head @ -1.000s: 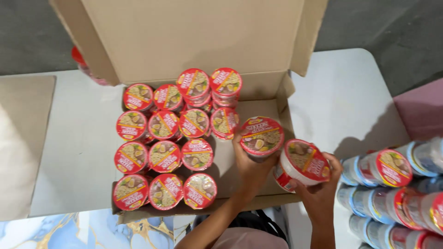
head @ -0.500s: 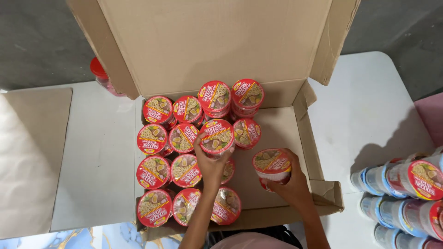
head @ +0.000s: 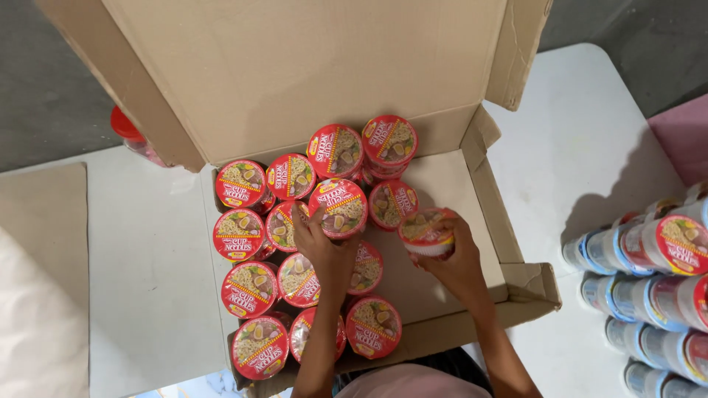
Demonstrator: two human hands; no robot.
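Observation:
A large open cardboard box lies on a white table and holds several red-lidded noodle cups standing in rows. My left hand grips one noodle cup from below, holding it over the cups in the middle of the box. My right hand is wrapped around another noodle cup, tilted a little, above the bare right part of the box floor. Two cups at the back sit stacked higher than the others.
Stacks of noodle cups lie on their sides at the table's right edge. The box's tall back flap stands up behind. A red-capped object shows behind the left flap. A brown board lies at left.
Both hands have carried their cups from the right side of the box inward. The left hand's cup now sits over the middle rows, the right hand's cup lower in the box.

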